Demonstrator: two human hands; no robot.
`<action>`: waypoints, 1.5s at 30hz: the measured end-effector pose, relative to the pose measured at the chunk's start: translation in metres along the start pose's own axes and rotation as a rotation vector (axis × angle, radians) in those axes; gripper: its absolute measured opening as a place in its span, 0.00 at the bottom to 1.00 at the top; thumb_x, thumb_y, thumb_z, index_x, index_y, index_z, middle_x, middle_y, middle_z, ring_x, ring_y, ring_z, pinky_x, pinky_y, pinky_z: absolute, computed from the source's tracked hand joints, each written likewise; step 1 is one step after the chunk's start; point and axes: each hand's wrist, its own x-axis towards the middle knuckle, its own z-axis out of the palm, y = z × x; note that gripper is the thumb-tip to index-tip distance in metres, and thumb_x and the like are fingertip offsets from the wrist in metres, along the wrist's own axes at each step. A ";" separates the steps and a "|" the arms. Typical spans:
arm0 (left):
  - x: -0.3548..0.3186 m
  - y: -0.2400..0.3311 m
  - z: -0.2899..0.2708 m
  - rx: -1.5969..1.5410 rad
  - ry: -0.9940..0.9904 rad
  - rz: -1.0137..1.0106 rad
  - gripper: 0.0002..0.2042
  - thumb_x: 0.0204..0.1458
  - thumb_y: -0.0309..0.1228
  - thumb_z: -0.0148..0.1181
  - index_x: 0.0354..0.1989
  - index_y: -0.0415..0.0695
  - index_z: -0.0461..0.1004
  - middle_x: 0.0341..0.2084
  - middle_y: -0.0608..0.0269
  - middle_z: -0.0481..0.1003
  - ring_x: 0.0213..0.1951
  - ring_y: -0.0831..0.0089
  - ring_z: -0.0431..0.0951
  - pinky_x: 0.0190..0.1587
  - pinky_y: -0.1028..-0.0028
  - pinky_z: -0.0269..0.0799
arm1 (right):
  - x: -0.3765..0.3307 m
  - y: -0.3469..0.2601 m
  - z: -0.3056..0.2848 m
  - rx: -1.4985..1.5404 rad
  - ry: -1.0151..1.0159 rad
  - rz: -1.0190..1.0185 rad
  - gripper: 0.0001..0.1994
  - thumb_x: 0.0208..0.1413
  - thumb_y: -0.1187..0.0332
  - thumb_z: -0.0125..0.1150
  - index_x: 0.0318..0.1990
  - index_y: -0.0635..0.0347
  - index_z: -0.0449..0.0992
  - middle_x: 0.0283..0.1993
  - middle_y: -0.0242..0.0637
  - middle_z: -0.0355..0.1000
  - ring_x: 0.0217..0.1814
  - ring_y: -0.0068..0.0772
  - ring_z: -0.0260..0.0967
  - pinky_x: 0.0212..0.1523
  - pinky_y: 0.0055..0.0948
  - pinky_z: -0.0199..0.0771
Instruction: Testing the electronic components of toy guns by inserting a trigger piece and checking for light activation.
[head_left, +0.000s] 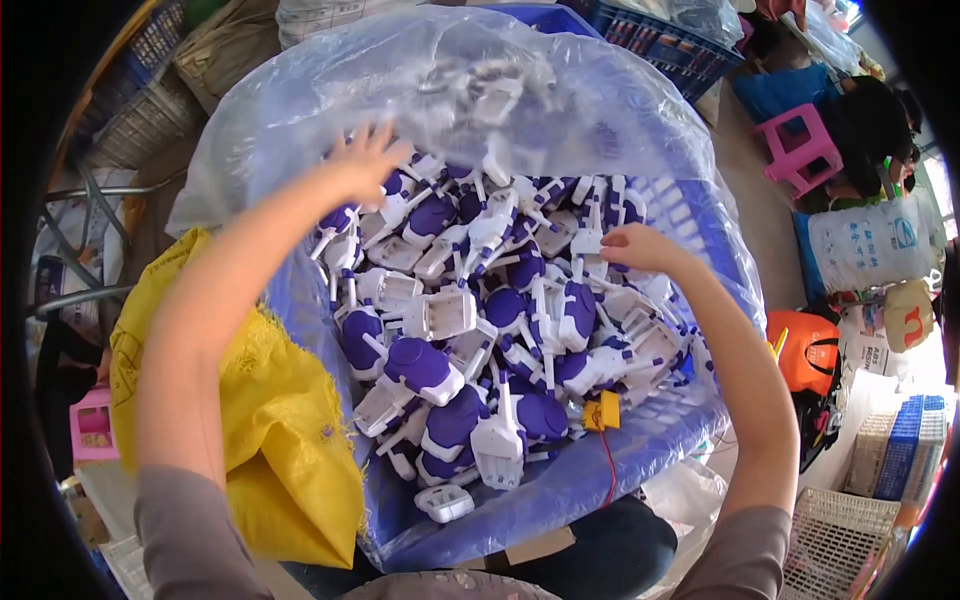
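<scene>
A heap of white and purple plastic toy-like parts fills a large blue-purple basket lined with a clear plastic bag. My left hand is open at the far left of the heap, with spread fingers slightly blurred by motion. It is beside the bag's loose sheet and holds nothing that I can see. At the right side, my right hand has its fingers bent together next to an upright white part. What those fingers hold, if anything, is hidden.
A yellow woven sack lies against the basket's left side. Near its front right edge sits a small yellow block with a red wire. A blue crate is behind; a pink stool and white baskets stand right.
</scene>
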 end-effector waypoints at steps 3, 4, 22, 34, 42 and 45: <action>0.032 -0.092 -0.032 0.210 0.649 -0.222 0.28 0.41 0.28 0.56 0.57 0.50 0.62 0.62 0.53 0.52 0.62 0.54 0.52 0.55 0.45 0.56 | 0.054 -0.056 -0.035 -0.520 -0.299 -0.063 0.29 0.46 0.53 0.59 0.52 0.64 0.69 0.52 0.46 0.69 0.52 0.42 0.67 0.54 0.35 0.63; 0.026 -0.104 -0.069 0.291 0.630 -0.420 0.28 0.42 0.31 0.56 0.57 0.53 0.62 0.60 0.57 0.56 0.63 0.56 0.51 0.56 0.42 0.52 | 0.055 -0.062 -0.047 -0.492 -0.061 -0.071 0.33 0.44 0.51 0.60 0.56 0.62 0.64 0.54 0.49 0.66 0.54 0.44 0.64 0.55 0.35 0.62; 0.109 0.077 0.024 -1.466 -0.169 -0.397 0.63 0.28 0.69 0.58 0.65 0.41 0.30 0.62 0.39 0.45 0.60 0.46 0.55 0.48 0.48 0.67 | 0.147 -0.008 0.008 0.221 0.656 0.542 0.63 0.24 0.35 0.68 0.66 0.57 0.41 0.66 0.63 0.40 0.68 0.59 0.42 0.63 0.46 0.49; 0.139 0.127 0.075 -1.538 0.371 -0.596 0.39 0.41 0.40 0.64 0.64 0.64 0.50 0.64 0.41 0.36 0.57 0.34 0.55 0.58 0.52 0.54 | 0.133 -0.017 0.028 0.302 0.668 0.411 0.57 0.25 0.44 0.72 0.66 0.34 0.43 0.66 0.61 0.36 0.62 0.66 0.50 0.57 0.49 0.58; 0.111 0.091 0.067 -2.001 0.116 -0.265 0.29 0.42 0.17 0.55 0.57 0.48 0.63 0.40 0.57 0.73 0.34 0.66 0.76 0.24 0.66 0.74 | 0.130 -0.031 0.060 0.172 0.784 0.415 0.51 0.31 0.63 0.72 0.65 0.32 0.44 0.69 0.51 0.27 0.63 0.70 0.45 0.51 0.50 0.67; 0.095 0.068 0.063 -1.918 -0.016 -0.146 0.29 0.43 0.18 0.56 0.57 0.47 0.62 0.42 0.58 0.72 0.35 0.65 0.76 0.28 0.64 0.75 | 0.142 -0.039 0.060 0.222 0.906 0.512 0.48 0.32 0.66 0.70 0.64 0.33 0.46 0.69 0.50 0.28 0.62 0.69 0.45 0.49 0.52 0.68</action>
